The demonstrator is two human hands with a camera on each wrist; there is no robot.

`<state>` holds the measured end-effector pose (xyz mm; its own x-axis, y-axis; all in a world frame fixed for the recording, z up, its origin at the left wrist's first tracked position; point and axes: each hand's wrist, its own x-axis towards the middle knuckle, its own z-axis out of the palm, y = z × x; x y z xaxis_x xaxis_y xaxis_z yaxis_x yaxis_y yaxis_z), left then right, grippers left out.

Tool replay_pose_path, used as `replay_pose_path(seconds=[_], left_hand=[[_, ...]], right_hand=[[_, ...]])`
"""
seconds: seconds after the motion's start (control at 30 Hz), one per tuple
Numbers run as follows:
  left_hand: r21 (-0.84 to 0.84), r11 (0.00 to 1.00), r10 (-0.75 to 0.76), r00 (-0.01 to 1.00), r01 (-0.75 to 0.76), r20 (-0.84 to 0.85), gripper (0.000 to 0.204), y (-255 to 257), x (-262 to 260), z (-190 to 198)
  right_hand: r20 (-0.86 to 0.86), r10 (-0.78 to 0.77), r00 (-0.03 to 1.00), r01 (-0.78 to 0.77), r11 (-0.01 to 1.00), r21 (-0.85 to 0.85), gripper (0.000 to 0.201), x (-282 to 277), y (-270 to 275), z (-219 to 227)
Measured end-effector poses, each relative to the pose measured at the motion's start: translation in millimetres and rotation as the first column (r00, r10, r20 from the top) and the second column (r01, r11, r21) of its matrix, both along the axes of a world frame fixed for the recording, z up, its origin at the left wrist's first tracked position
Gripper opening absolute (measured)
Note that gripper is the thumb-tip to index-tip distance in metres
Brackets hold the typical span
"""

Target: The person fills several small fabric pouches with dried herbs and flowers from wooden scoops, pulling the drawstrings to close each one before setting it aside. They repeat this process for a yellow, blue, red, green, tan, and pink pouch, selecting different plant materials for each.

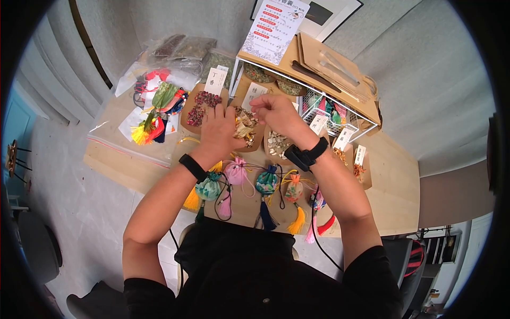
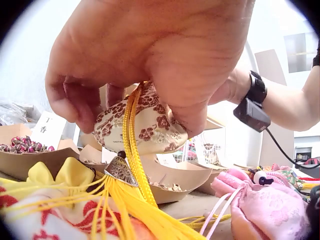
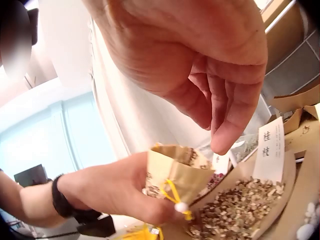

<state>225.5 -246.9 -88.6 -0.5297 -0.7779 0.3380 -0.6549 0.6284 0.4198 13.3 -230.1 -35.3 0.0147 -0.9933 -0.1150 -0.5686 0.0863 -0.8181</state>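
My left hand [image 1: 219, 130] grips a cream drawstring sachet [image 2: 145, 132] with brown flowers, thumb on one side and fingers on the other. Its mouth gapes upward in the right wrist view, and a yellow cord with a white bead hangs from it. A yellow tassel [image 2: 125, 200] dangles below in the left wrist view. Bent fingers of my right hand [image 3: 200, 65] point down, bunched together just above that mouth; I cannot tell whether anything is pinched between them. Below lies a paper tray of dried brown chips [image 3: 237, 205], with a label card [image 3: 270, 150] standing in it.
Dried rosebuds [image 1: 195, 114] fill the tray to the left, pale slices [image 1: 277, 144] the one to the right. Finished sachets, including a pink one [image 1: 235, 173], line the front. A white wire rack [image 1: 319, 101] stands behind; bundled tassels [image 1: 154, 125] lie far left.
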Motion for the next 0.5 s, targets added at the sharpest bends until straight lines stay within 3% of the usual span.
replay_pose_path(seconds=[0.1, 0.23, 0.43, 0.5], left_hand=[[-0.007, 1.0, -0.02, 1.0, 0.02, 0.011, 0.076, 1, 6, 0], [0.045, 0.998, -0.051, 0.998, 0.05, 0.023, 0.076, 0, 13, 6], [0.039, 0.998, -0.043, 0.999, 0.042, 0.007, 0.069, -1, 18, 6], [0.059, 0.998, -0.024, 1.0, 0.023, 0.009, 0.068, -1, 21, 8]], right_hand=[[-0.255, 0.058, 0.965, -0.077, 0.995, -0.065, 0.04, -4, -1, -33], [-0.52, 0.161, 0.839, -0.217, 0.975, -0.047, 0.054, 15, 8, -35], [-0.622, 0.179, 0.763, -0.219, 0.976, 0.013, 0.068, 39, 3, -30], [-0.629, 0.114, 0.769, -0.196, 0.978, -0.063, 0.063, 42, -3, -43]])
